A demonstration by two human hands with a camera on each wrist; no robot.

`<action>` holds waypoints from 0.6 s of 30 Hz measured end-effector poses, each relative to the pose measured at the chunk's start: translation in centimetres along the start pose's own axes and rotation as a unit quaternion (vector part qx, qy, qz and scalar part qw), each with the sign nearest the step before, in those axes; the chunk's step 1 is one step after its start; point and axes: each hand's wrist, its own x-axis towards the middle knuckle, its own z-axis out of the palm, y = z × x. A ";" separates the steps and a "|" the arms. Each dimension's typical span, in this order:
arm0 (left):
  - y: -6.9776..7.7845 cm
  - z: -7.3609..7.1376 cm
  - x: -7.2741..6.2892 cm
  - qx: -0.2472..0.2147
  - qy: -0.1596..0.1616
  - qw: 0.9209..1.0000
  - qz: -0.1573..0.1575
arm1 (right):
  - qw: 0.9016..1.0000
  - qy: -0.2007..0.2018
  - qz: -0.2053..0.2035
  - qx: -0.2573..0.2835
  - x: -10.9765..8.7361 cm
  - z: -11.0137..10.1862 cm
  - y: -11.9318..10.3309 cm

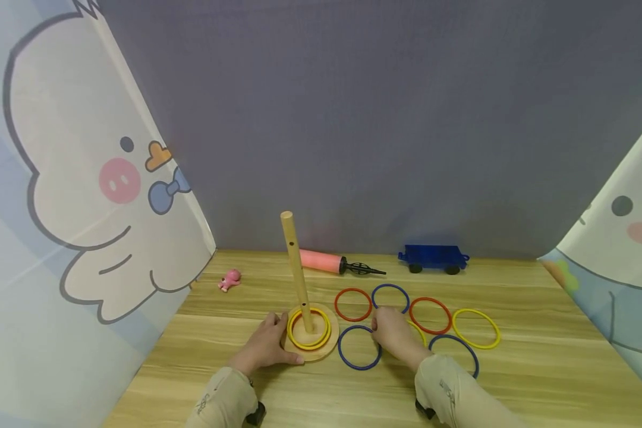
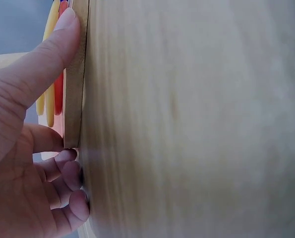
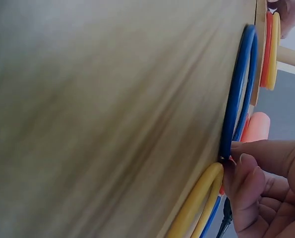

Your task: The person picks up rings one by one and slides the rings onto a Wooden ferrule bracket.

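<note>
My left hand [image 1: 264, 345] grips the round base [image 1: 321, 354] of a wooden ring-toss stand, thumb along the front rim, fingers curled at the left side. An upright peg [image 1: 296, 267] rises from the base. Around its foot lie yellow rings [image 2: 50, 104] and a red ring [image 2: 59, 94]. To the right, my right hand [image 1: 398, 336] pinches the edge of a blue ring [image 3: 231, 104] between thumb and fingertips; that ring lies just right of the base in the head view. A yellow ring [image 3: 192, 208] lies right beside these fingertips, partly hidden by the hand in the head view.
Behind and right of my right hand lie a red ring [image 1: 336, 305], a blue ring [image 1: 390, 285], another red ring [image 1: 430, 299], a yellow ring [image 1: 476, 311] and a blue ring [image 1: 477, 359]. A pink pump [image 1: 321, 261], a blue wagon [image 1: 433, 255] and a pink figurine [image 1: 231, 278] stand farther back.
</note>
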 end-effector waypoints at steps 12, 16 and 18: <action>0.1 0.1 -0.1 -0.002 0.006 1.000 0.003 | 0.996 -0.008 -0.025 0.089 -1.1 -0.9 -0.1; 0.1 0.1 -0.1 -0.002 0.006 1.000 0.000 | 0.984 -0.026 -0.022 0.175 -1.6 -1.8 0.0; 0.1 0.1 -0.1 -0.003 0.008 1.000 0.001 | 0.976 -0.040 -0.016 0.215 -1.8 -2.2 0.0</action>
